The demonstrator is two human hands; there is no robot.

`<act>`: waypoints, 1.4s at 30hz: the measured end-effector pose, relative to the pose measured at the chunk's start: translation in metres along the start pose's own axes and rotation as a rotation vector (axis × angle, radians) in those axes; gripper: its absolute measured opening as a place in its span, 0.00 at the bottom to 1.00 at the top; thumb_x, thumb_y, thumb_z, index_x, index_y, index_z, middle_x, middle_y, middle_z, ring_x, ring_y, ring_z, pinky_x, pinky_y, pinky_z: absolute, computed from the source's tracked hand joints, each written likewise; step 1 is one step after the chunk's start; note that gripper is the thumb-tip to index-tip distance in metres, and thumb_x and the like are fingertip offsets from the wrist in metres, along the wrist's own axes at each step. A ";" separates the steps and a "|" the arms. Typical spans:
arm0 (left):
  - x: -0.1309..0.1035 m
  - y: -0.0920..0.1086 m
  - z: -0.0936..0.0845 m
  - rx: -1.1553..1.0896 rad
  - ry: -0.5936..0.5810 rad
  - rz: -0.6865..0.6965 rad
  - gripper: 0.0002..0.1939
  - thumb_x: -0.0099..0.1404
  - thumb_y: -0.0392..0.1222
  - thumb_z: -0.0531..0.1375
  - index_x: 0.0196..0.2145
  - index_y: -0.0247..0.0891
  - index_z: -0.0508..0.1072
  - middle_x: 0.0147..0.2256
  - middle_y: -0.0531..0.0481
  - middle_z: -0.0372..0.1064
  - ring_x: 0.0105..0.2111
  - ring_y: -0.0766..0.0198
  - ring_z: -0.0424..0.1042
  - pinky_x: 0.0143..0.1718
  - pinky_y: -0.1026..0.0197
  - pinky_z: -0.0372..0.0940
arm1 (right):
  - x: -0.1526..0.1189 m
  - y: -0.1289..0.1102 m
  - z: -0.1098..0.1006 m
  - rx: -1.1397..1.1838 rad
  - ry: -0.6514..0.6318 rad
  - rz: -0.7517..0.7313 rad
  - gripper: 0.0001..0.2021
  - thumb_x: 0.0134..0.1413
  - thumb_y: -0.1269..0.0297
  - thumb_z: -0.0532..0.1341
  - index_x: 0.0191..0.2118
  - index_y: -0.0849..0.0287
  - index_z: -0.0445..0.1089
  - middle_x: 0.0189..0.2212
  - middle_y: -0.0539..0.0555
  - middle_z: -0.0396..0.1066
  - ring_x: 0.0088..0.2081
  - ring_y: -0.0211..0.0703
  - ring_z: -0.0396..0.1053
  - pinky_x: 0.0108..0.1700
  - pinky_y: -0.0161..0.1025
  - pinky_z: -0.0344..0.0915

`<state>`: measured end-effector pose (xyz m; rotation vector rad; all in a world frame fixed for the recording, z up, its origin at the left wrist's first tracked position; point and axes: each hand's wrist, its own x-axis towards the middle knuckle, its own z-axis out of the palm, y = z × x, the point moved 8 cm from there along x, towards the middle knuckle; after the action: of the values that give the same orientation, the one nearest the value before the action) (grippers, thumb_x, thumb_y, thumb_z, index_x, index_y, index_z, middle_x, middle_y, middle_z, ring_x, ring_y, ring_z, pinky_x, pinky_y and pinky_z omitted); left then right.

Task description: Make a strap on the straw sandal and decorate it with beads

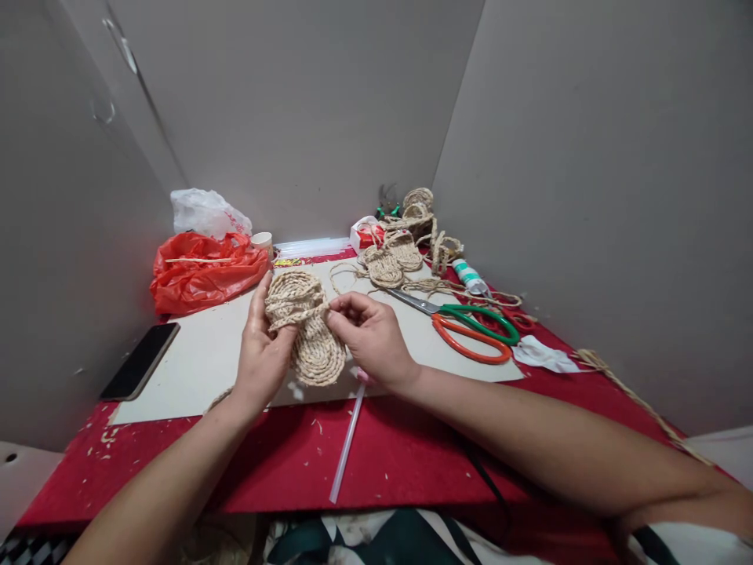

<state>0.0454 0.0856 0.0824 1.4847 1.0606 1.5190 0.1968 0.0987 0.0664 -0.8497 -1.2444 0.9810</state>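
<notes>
A small woven straw slipper [318,357], sole facing up toward me with a braided band across it, is upright above the board. My left hand [263,345] grips its left side, thumb pressed on the front. At the right end of the band, my right hand [368,333] pinches the straw braid between thumb and fingertips. Below my right hand lies a translucent stick [347,451] with a pink upper end; whether the hand touches it I cannot tell. A piece of straw rope [219,399] shows beside my left wrist.
A white board [194,361] covers part of the red cloth [400,463]. Scissors [471,326] lie right, a phone [141,361] left. Behind are a red plastic bag [203,275], a paper cup [263,242], more straw slippers [385,267] and pliers [388,205]. Grey walls enclose the table.
</notes>
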 end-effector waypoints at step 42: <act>0.005 0.015 -0.004 -0.003 -0.295 -0.050 0.28 0.54 0.37 0.68 0.52 0.42 0.67 0.43 0.46 0.72 0.44 0.58 0.73 0.44 0.59 0.68 | -0.003 0.004 0.009 -0.143 -0.162 -0.010 0.03 0.47 0.68 0.59 0.26 0.61 0.66 0.21 0.46 0.63 0.23 0.32 0.58 0.25 0.31 0.56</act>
<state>0.0415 0.0841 0.0977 1.6092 0.9118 1.2206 0.1868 0.0969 0.0628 -0.8869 -1.4700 0.9775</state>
